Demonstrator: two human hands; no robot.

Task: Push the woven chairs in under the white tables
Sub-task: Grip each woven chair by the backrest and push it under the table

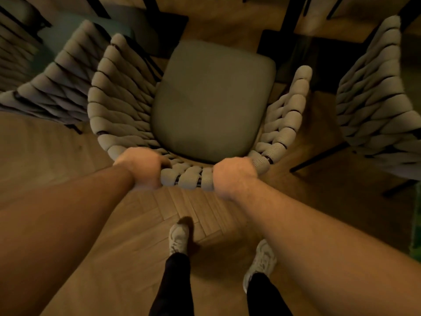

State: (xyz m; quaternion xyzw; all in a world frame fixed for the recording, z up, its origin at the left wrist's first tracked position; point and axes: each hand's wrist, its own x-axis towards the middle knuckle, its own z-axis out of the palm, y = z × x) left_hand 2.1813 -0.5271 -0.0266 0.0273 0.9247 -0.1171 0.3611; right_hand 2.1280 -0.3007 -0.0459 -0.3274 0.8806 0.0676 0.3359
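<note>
Forearms extended downward; left hand (140, 166) and right hand (234, 174), set apart, each grip the beige woven rope chair (118, 106) at its backrest's top rim.

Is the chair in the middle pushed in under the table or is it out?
Out. The chair shows its whole cushion with nothing over it. The left hand and right hand grip its back.

Directly before us stands the middle woven chair (118, 103), upright, with its back toward us. Its curved back and arms are thick pale rope wound round a dark frame, and a plain grey-green seat cushion (214, 99) lies inside. We see a second woven chair (59, 83) just beside it on the left and a third woven chair (376, 106) apart on the right.
</note>
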